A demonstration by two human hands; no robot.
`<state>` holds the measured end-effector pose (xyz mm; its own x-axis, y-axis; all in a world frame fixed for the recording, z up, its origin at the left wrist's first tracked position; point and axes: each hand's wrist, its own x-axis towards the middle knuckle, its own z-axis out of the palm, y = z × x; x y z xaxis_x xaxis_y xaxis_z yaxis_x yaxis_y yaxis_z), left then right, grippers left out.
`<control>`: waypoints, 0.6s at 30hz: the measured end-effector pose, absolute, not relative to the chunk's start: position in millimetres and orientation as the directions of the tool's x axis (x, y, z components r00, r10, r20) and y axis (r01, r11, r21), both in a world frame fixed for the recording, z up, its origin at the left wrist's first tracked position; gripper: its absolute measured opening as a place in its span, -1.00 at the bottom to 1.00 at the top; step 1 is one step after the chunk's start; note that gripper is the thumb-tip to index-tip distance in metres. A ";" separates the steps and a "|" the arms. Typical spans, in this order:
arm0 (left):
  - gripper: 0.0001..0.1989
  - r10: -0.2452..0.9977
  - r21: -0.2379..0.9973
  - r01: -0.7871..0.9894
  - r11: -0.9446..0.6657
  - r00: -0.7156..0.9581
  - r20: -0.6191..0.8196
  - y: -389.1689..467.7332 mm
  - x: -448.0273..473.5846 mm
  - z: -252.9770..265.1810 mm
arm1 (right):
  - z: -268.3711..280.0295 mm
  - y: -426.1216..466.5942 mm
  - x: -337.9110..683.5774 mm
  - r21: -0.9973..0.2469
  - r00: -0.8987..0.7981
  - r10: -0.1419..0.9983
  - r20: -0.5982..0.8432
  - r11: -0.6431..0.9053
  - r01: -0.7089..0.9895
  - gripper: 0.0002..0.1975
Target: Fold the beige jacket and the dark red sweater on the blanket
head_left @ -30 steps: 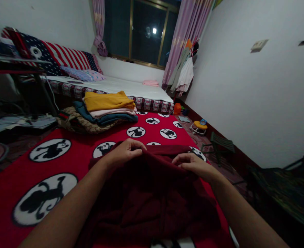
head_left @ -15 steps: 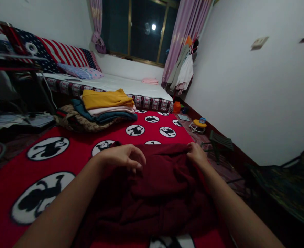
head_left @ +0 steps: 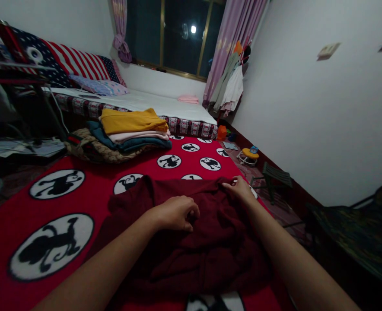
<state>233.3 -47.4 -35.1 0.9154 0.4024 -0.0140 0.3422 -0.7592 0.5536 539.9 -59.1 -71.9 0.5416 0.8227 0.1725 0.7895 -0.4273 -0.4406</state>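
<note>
A dark maroon garment [head_left: 191,255] lies spread and wrinkled on a red blanket [head_left: 103,172] with white ovals and black monkey figures. Over the garment's middle, my left hand [head_left: 178,212] hovers or rests lightly; its fingers are loosely curled, thumb apart, with no cloth seen between them. My right hand [head_left: 241,190] pinches the far right corner of the garment between thumb and fingers. The far left part of the cloth bunches up into a small raised fold.
Beyond the garment sits a stack of folded clothes, a mustard one [head_left: 131,121] on top, on a braided tan cushion [head_left: 103,151]. A bed [head_left: 165,106] stands behind. Along the right are a yellow stool [head_left: 249,153], a folding stool [head_left: 275,175] and a camouflage chair [head_left: 356,233].
My left hand has moved right and nearer, from the garment's far left edge to its middle. My right hand has shifted slightly left with the pinched corner.
</note>
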 end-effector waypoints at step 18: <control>-0.83 0.304 0.950 0.169 -0.264 0.949 -0.084 -22.7 207.7 -15.6 | -32.2 -89.0 534.3 -0.247 0.424 0.845 0.327 -0.357 0.901 -0.78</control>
<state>207.7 -22.7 -15.6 0.9491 0.3036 -0.0842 0.1687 -0.2641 0.9496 534.3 -89.0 -32.2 0.4238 0.8447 0.3270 0.9011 -0.3566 -0.2466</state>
